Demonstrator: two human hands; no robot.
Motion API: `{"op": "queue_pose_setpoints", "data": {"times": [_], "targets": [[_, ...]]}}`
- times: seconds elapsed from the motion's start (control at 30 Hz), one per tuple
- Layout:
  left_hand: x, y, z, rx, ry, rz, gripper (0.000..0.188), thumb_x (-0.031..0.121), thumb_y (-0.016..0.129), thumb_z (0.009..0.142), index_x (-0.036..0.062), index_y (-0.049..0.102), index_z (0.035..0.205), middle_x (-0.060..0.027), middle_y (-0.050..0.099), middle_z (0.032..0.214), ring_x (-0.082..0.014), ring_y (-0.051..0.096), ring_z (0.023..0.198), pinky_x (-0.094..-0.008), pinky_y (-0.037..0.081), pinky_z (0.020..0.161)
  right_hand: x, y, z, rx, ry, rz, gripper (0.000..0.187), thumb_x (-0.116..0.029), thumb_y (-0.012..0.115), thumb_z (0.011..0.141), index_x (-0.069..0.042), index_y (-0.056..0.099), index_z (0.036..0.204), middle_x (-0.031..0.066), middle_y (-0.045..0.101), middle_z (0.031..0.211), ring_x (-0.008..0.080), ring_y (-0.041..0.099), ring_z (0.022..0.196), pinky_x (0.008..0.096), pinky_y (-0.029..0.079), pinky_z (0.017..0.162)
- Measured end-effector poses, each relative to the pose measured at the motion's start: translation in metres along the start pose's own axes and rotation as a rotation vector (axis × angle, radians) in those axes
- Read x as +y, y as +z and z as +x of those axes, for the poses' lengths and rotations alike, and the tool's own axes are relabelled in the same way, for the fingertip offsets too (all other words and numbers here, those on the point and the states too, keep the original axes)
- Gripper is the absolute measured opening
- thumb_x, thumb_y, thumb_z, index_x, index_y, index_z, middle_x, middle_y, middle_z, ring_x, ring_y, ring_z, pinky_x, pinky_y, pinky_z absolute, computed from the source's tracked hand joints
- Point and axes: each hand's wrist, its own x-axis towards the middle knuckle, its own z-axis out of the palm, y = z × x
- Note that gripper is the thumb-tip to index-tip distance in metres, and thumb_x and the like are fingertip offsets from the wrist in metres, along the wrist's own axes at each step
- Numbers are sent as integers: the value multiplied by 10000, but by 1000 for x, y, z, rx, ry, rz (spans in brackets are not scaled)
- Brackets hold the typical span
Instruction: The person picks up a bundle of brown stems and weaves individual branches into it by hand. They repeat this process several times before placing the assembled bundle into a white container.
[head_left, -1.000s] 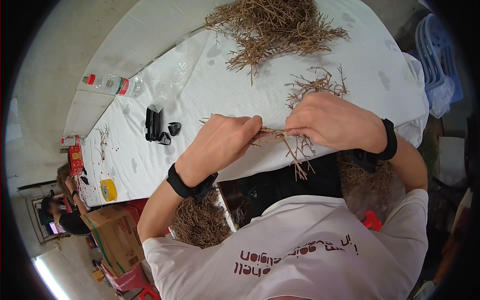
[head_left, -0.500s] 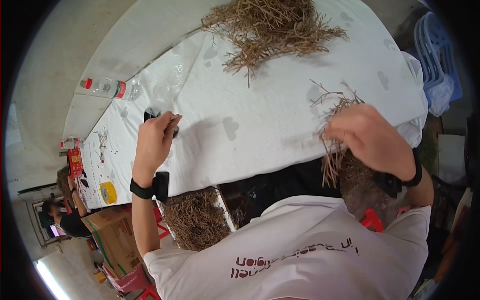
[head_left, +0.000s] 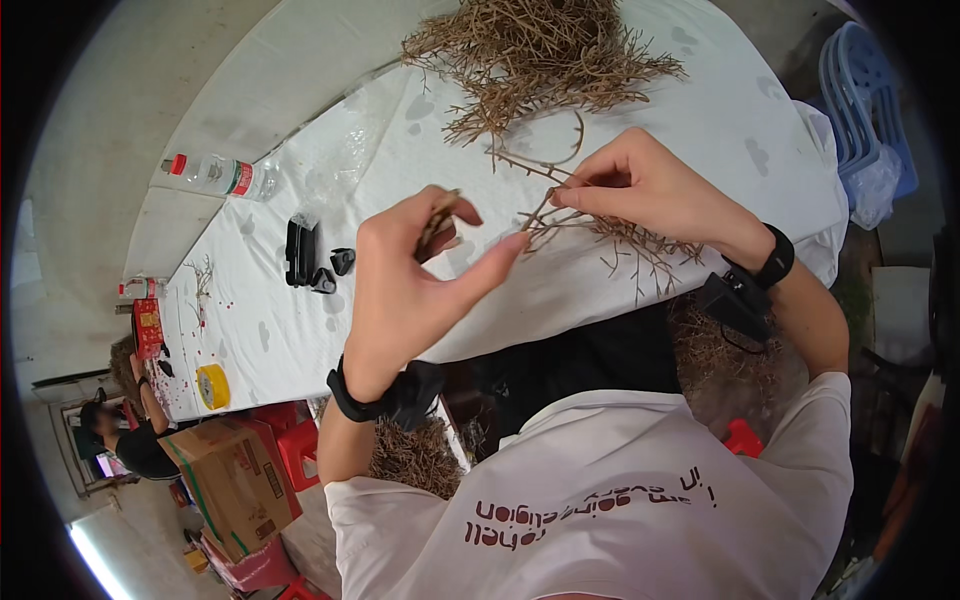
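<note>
Brown forked twigs (head_left: 640, 236), splayed from right grip (head_left: 662, 187), short pieces (head_left: 436, 226) in left grip (head_left: 402, 272)

A white short-sleeved T-shirt (head_left: 610, 450) carries dark maroon lettering (head_left: 505, 508) across its chest, with plain sleeves. Black straps circle the left wrist (head_left: 352, 397) and right wrist (head_left: 777, 258), each bearing a boxy black module (head_left: 735, 303); black cloth (head_left: 595, 365) covers the lap.

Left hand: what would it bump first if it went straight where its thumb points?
Probably the brown twig pinched by the right hand, close to the left hand; depth is hard to judge.
</note>
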Motion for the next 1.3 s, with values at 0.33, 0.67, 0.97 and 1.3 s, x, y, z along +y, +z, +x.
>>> {"op": "queue_pose_setpoints", "data": {"times": [0.33, 0.67, 0.97, 1.3], "targets": [[-4, 42, 20, 13, 303, 325, 438, 336, 904, 738, 36, 609, 862, -96, 602, 770, -309, 636, 622, -408, 488, 534, -11, 7, 2, -7, 156, 226, 395, -95, 735, 880, 45, 617, 1229, 63, 702, 704, 70, 585, 606, 239, 422, 552], [7, 28, 14, -40, 372, 494, 417, 310, 886, 728, 37, 616, 891, -93, 587, 825, -275, 651, 722, -398, 523, 618, -10, 13, 9, 47, 172, 44, 381, 12, 657, 868, -10, 532, 1227, 33, 629, 646, 47, 534, 554, 238, 372, 508], [-26, 70, 23, 8, 338, 316, 296, 126, 840, 777, 10, 634, 955, -119, 627, 874, -315, 673, 764, -417, 523, 625, -9, 23, 9, 11, 228, 401, 346, -69, 652, 952, -6, 536, 1271, 36, 661, 717, 66, 552, 591, 231, 397, 538], [-40, 61, 25, -252, -137, -850, 236, 193, 747, 1004, -7, 641, 937, -7, 668, 750, -58, 610, 676, -246, 461, 608, 15, 0, 11, -223, 78, 358, 394, -156, 701, 963, 1, 610, 1312, -22, 577, 790, 52, 513, 723, 226, 413, 653]]}}
